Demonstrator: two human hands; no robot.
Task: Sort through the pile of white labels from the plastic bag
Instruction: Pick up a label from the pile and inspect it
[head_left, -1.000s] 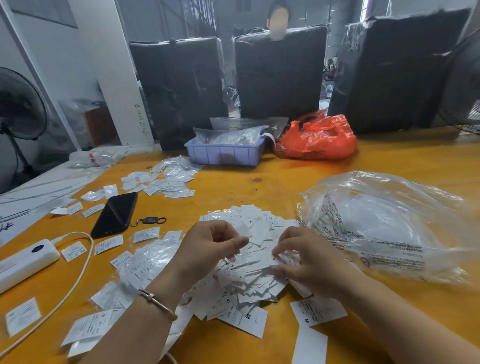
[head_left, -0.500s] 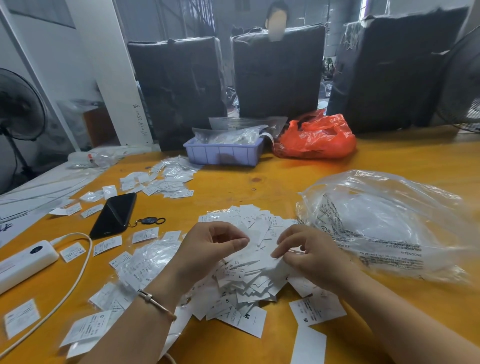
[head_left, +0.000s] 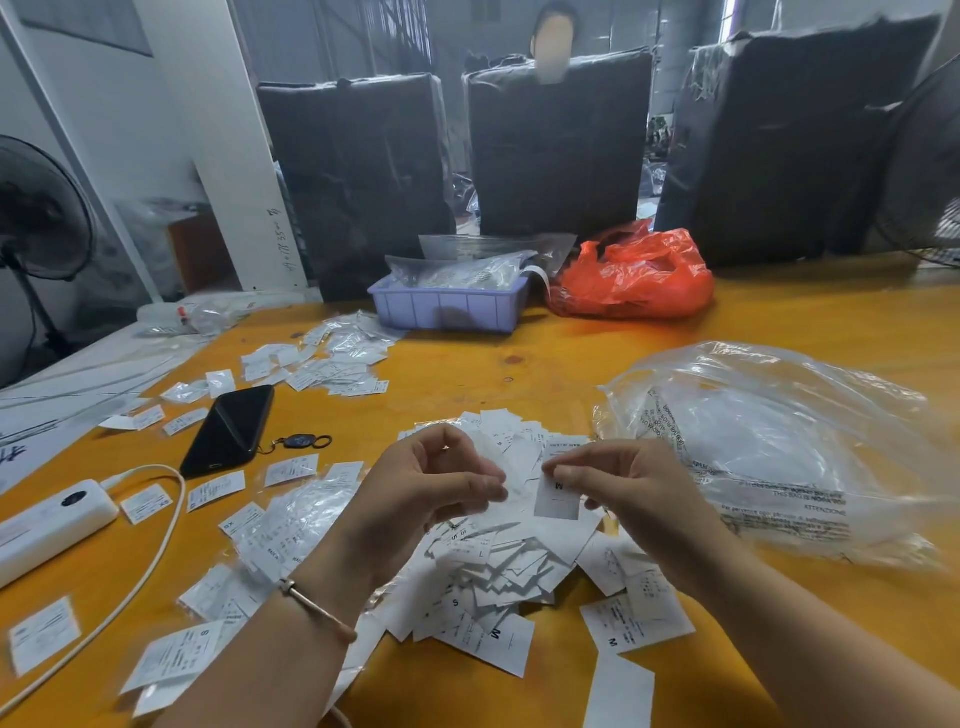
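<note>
White plastic marks the far left, where a power bank (head_left: 49, 525) lies near the table's (head_left: 597, 358) left edge with its cable (head_left: 156, 545) curving toward the near edge. Loose labels in clear sleeves (head_left: 291, 525) are scattered just right of it, and a dark phone (head_left: 228, 430) lies beyond them with a small key fob (head_left: 297, 442) beside it. Farther back, another scatter of sleeved labels (head_left: 327, 361) spreads in front of a lilac tray (head_left: 449, 309) and an orange bag (head_left: 634, 275), leaving a bare strip of yellow tabletop between that row and the work area. At centre, the pile of white labels (head_left: 498, 566) sits on the table, close to the near edge. The left hand (head_left: 431, 488), raised above the pile, has its fingers curled with thumb and fingertips close together; whether they pinch a label I cannot tell. The right hand (head_left: 623, 493) pinches one label marked M (head_left: 557, 499), lifted clear of the pile. Just right of the pile lies the crumpled clear plastic bag (head_left: 769, 452), with open tabletop behind it.
</note>
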